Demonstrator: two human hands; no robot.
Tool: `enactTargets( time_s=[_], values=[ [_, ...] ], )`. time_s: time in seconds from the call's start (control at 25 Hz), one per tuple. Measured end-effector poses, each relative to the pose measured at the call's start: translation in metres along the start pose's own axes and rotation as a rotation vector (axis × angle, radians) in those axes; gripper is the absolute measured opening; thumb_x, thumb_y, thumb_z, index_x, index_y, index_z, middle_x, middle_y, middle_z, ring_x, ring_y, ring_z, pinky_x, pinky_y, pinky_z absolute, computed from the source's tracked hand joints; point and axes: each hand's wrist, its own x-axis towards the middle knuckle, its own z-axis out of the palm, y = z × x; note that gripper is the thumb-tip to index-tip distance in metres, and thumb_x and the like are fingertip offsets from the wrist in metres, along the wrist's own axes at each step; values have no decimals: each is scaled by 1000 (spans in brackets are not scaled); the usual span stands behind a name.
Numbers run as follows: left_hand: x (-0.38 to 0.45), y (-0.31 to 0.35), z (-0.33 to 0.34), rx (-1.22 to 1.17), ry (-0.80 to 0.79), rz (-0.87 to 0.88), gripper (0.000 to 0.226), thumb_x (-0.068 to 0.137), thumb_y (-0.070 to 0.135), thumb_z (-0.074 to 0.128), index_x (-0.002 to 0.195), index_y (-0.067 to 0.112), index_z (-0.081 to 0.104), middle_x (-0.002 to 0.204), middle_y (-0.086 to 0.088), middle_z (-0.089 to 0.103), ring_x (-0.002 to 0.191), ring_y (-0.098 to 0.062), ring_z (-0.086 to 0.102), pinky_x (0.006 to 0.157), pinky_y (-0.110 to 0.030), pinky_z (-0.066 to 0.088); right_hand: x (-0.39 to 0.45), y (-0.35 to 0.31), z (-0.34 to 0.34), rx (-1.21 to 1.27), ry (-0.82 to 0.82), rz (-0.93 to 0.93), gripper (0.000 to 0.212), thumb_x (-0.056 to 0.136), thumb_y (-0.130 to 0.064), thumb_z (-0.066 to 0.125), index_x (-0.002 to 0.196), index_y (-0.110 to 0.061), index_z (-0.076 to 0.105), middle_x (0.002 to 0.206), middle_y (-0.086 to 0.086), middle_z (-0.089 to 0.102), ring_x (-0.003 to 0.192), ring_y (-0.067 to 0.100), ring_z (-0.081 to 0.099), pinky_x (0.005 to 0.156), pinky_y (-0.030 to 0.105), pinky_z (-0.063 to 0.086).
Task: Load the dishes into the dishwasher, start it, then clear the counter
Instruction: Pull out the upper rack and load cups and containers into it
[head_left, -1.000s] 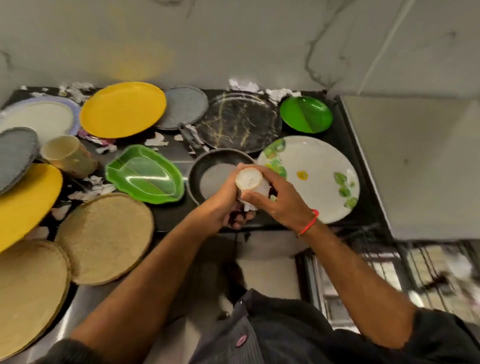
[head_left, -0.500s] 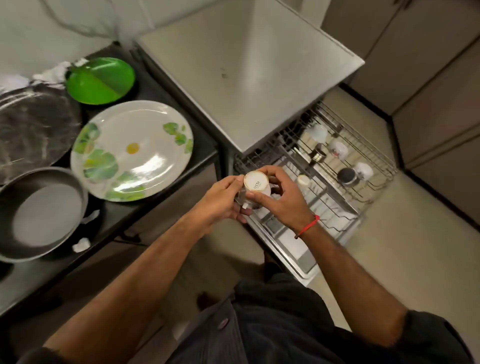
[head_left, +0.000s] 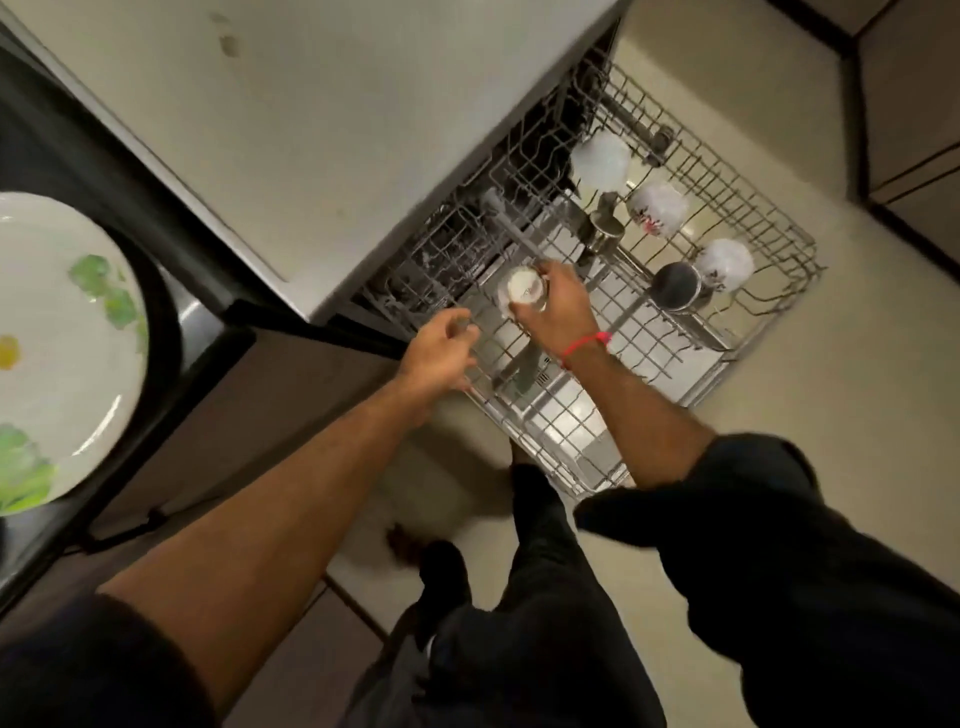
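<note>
My right hand (head_left: 558, 312) grips a white cup (head_left: 522, 291) turned upside down, low over the near left part of the pulled-out wire dishwasher rack (head_left: 675, 364). My left hand (head_left: 439, 353) has let go of the cup and hovers by the rack's left rim with fingers loosely curled, holding nothing. Several cups stand upside down in the rack: white ones (head_left: 600, 161) (head_left: 657, 208) (head_left: 724, 262) and a dark one (head_left: 675, 286). A steel tumbler (head_left: 605, 231) stands between them.
The dishwasher's grey top (head_left: 311, 130) fills the upper left. A white plate with green leaf print (head_left: 57, 353) lies on the dark counter (head_left: 171, 270) at the left edge. Cabinet doors (head_left: 909, 104) rise at the right. My legs stand on the beige floor below.
I turned from the counter to the dishwasher. The cup, held before by both hands, went down into the rack in my right hand alone; my left hand came off it.
</note>
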Motion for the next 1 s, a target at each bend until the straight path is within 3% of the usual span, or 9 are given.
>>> enactTargets(
  time_s=[0.16,0.32,0.44,0.76,0.84,1.0],
  values=[
    [19,-5,5,36,49,25,35,105,28,53,140,27,52,125,6,55,103,-16,67,67,-27,57,50,36,28,-94,-38,12,55,82,-11,74,131,-3,51,133,19,50,118,36,54,100,36,43],
    [17,-10,8,42,43,15,32,105,31,53,136,28,54,125,6,58,103,-18,69,70,-30,60,63,52,45,-157,-100,-21,59,83,-17,74,137,-10,50,140,13,47,122,33,52,104,42,45],
    [13,-12,10,70,15,52,27,104,32,53,131,30,57,124,5,59,102,-17,69,71,-31,61,61,52,45,-157,-33,-53,59,83,-22,76,136,-13,51,139,10,51,125,30,50,107,41,42],
    [17,-17,11,76,0,37,29,105,32,50,132,26,59,123,7,63,100,-14,69,68,-28,56,67,52,49,-100,29,13,57,83,-34,77,128,-10,51,131,11,52,117,26,52,91,30,43],
    [19,-19,11,78,-1,36,30,105,33,50,133,27,59,124,7,64,100,-13,69,69,-28,56,67,56,53,-156,-8,55,58,85,-31,75,132,-10,49,135,12,51,123,28,49,102,37,43],
    [20,-22,9,112,3,68,30,105,34,50,132,27,59,121,7,64,99,-12,69,75,-29,58,64,61,60,-371,-52,119,68,82,-39,74,139,-22,44,148,9,37,137,37,30,114,57,25]
  ],
)
